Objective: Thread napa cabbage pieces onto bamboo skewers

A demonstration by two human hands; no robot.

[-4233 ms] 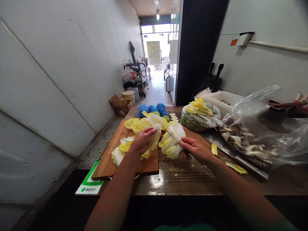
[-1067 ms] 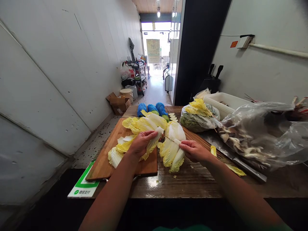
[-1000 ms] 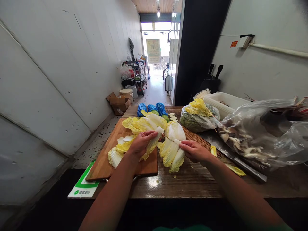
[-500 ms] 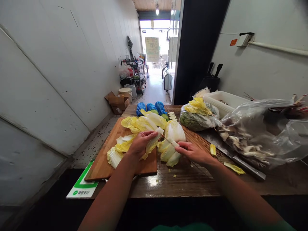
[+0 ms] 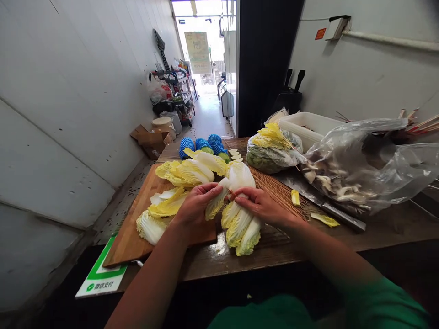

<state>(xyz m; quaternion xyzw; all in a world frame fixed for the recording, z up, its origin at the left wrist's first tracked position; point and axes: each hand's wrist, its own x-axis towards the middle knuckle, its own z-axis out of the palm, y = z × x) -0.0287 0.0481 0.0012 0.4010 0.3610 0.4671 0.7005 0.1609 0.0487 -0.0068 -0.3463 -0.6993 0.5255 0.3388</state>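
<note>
Head view is showing the left hand (image 5: 194, 206) closing its grip around a single cabbage leaf (image 5: 216, 201) over the far right corner of the wooden cutting board (image 5: 126, 240). Just beside it, the right hand (image 5: 261, 205) is pinching a thin skewer (image 5: 234, 193) threaded through several folded cabbage leaves (image 5: 240, 224), which are lying on the tabletop (image 5: 274, 246). More loose leaves (image 5: 178, 173) are resting on the board, with blue-netted fruit (image 5: 202, 145) beyond and a clear bag of mushrooms (image 5: 356, 164) to the right.
</note>
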